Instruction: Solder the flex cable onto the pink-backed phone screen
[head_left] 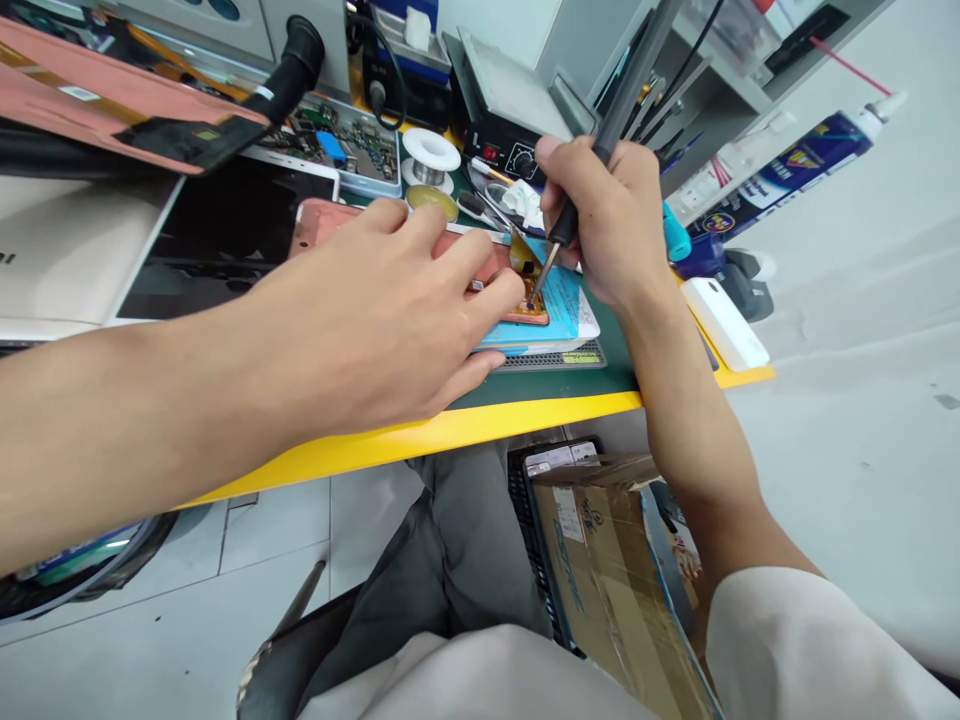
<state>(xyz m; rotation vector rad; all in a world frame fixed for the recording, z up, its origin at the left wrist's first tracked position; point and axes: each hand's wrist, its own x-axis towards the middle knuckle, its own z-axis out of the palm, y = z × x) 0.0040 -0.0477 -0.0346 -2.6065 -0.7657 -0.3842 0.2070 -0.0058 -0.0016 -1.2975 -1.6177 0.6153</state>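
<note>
My left hand (390,310) lies over a pink phone housing (315,220), its fingers curled and pressing it down. Amber flex cable and small parts show at the housing's right end (536,308); my left hand hides much of the middle. My right hand (611,215) is wrapped round a slim dark tool that looks like a soldering iron (566,222). Its metal tip points down and meets, or nearly meets, the parts at that end. Beneath the housing is a blue and white book or box (566,310), on a perforated grey plate (551,358).
Behind are a solder spool (431,150), a box with a knob (502,150), a tray of circuit boards (367,150) and a black hose (300,60). A dark screen panel (217,240) lies left. A white phone-like slab (724,320) is right. Below stands a cardboard box (600,570).
</note>
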